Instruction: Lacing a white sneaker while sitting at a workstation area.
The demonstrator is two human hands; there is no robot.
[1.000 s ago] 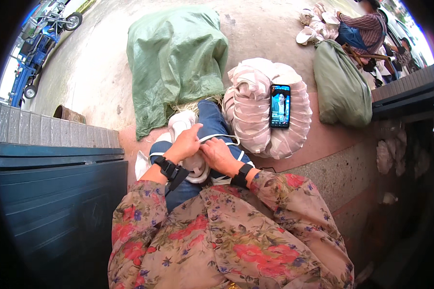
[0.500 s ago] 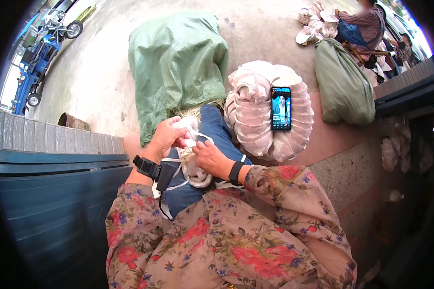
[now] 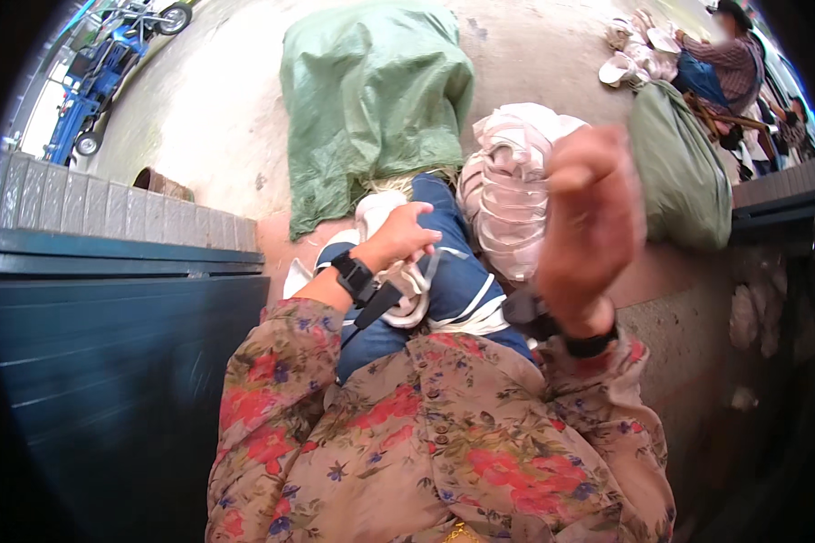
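Observation:
A white cloth bundle with narrow strips lies on my lap over the blue trousers. My left hand rests across it, fingers stretched out to the right with the thumb apart. A black band with a small box is on that wrist. My right hand is raised toward the camera, blurred, its fingers curled; anything in them is hidden. It covers part of a stack of pale, ribbed cloth pieces. Several white strips lie over my right thigh.
Ahead of my legs sits a large green sack. Another full green sack stands at right, near a seated person and a white heap. A blue panel runs along the left; a blue vehicle stands beyond.
My right hand has left the white bundle and swung up and right, covering where the phone lay. My left hand has loosened its fingers over the bundle. The view has shifted slightly.

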